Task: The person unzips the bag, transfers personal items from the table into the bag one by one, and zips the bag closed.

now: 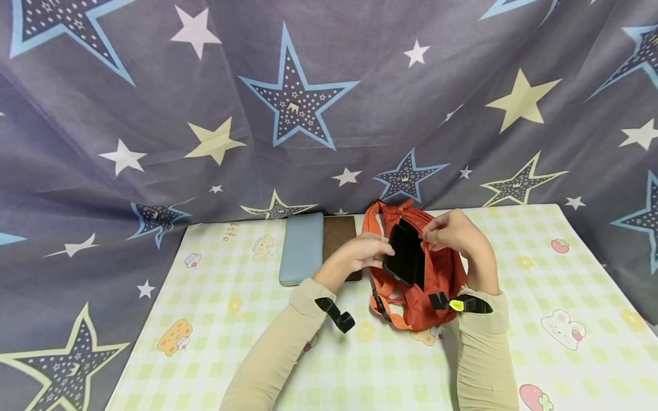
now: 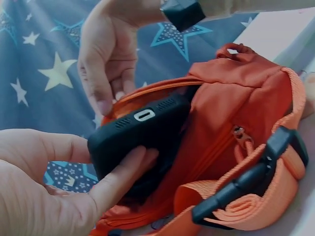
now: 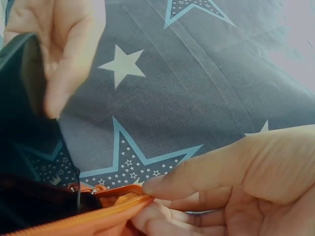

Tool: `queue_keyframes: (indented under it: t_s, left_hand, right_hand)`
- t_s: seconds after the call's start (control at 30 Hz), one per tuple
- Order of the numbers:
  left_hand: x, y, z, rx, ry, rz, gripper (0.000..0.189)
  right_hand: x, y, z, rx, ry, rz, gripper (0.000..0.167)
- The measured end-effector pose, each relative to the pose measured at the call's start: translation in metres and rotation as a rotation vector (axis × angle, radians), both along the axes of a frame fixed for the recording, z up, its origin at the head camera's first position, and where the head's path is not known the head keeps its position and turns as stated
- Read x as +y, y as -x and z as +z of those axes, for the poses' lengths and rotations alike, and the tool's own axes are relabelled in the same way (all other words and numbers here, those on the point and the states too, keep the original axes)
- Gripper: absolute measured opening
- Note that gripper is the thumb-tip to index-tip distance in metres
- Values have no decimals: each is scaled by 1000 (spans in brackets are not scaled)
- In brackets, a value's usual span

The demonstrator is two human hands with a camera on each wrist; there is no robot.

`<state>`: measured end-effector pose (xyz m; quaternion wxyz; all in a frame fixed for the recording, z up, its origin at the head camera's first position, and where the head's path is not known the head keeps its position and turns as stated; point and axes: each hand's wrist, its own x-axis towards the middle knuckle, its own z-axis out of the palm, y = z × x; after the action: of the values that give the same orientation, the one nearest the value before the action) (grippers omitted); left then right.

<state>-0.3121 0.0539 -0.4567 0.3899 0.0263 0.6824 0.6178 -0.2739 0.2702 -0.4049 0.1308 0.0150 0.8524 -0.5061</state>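
An orange-red fabric bag (image 1: 442, 279) with orange straps lies on the table, its zipped opening spread apart. My left hand (image 1: 365, 251) grips a phone in a black case (image 2: 133, 140) by its sides, thumb on one edge and fingers along the other. The phone's far end is at the bag's opening, and its port end faces the left wrist camera. With thumb and fingers my right hand (image 1: 456, 233) pinches the zippered edge (image 3: 133, 199) of the opening and holds it away from the phone. Dark shadow hides the bag's inside.
A light blue wallet-like case (image 1: 302, 248) lies left of the bag, beside a flat brown item (image 1: 336, 231) partly covered by my left arm. A black buckle (image 2: 246, 177) joins the bag's strap. Behind the checked tablecloth (image 1: 216, 342) hangs a star-patterned curtain (image 1: 360, 125).
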Motion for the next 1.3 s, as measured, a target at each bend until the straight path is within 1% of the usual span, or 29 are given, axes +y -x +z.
queue_keyframes:
  t_s: [0.1, 0.3, 0.43, 0.53, 0.67, 0.8, 0.87, 1.0, 1.03, 1.1, 1.17, 1.3]
  left_hand:
    - [4, -1, -5, -5, 15, -13, 68]
    - [4, -3, -13, -8, 20, -42, 73]
    - [0, -5, -14, 9, 59, -66, 75]
    - [-4, -6, -12, 15, 92, -92, 74]
    - [-8, -6, -8, 11, 100, -121, 66]
    - [-10, -4, -2, -6, 67, -112, 57]
    - [-10, -3, 1, -12, 43, -104, 46]
    - [-8, 0, 6, -27, 9, -91, 9]
    - [-7, 1, 7, -29, 4, -92, 4]
    - [-4, 1, 10, -29, -5, -86, 12]
    - [-1, 0, 11, -24, -11, -77, 15]
    - [5, -1, 10, -24, -19, -40, 10]
  right_hand:
    - [1, 0, 1, 5, -1, -4, 23]
    - [3, 0, 0, 14, 6, 4, 23]
    - [3, -1, -2, 22, 12, 2, 23]
    - [3, -1, -2, 23, 14, 1, 23]
    - [5, 0, -2, 27, 14, 6, 23]
    - [6, 1, -1, 32, 13, 7, 23]
    - [7, 0, -1, 37, 11, 7, 23]
    - [6, -1, -1, 33, 8, 4, 23]
    - [6, -1, -1, 33, 10, 5, 23]
    - [6, -1, -1, 38, 12, 4, 23]
    - [7, 0, -1, 46, 18, 5, 24]
    - [7, 0, -1, 46, 17, 7, 24]
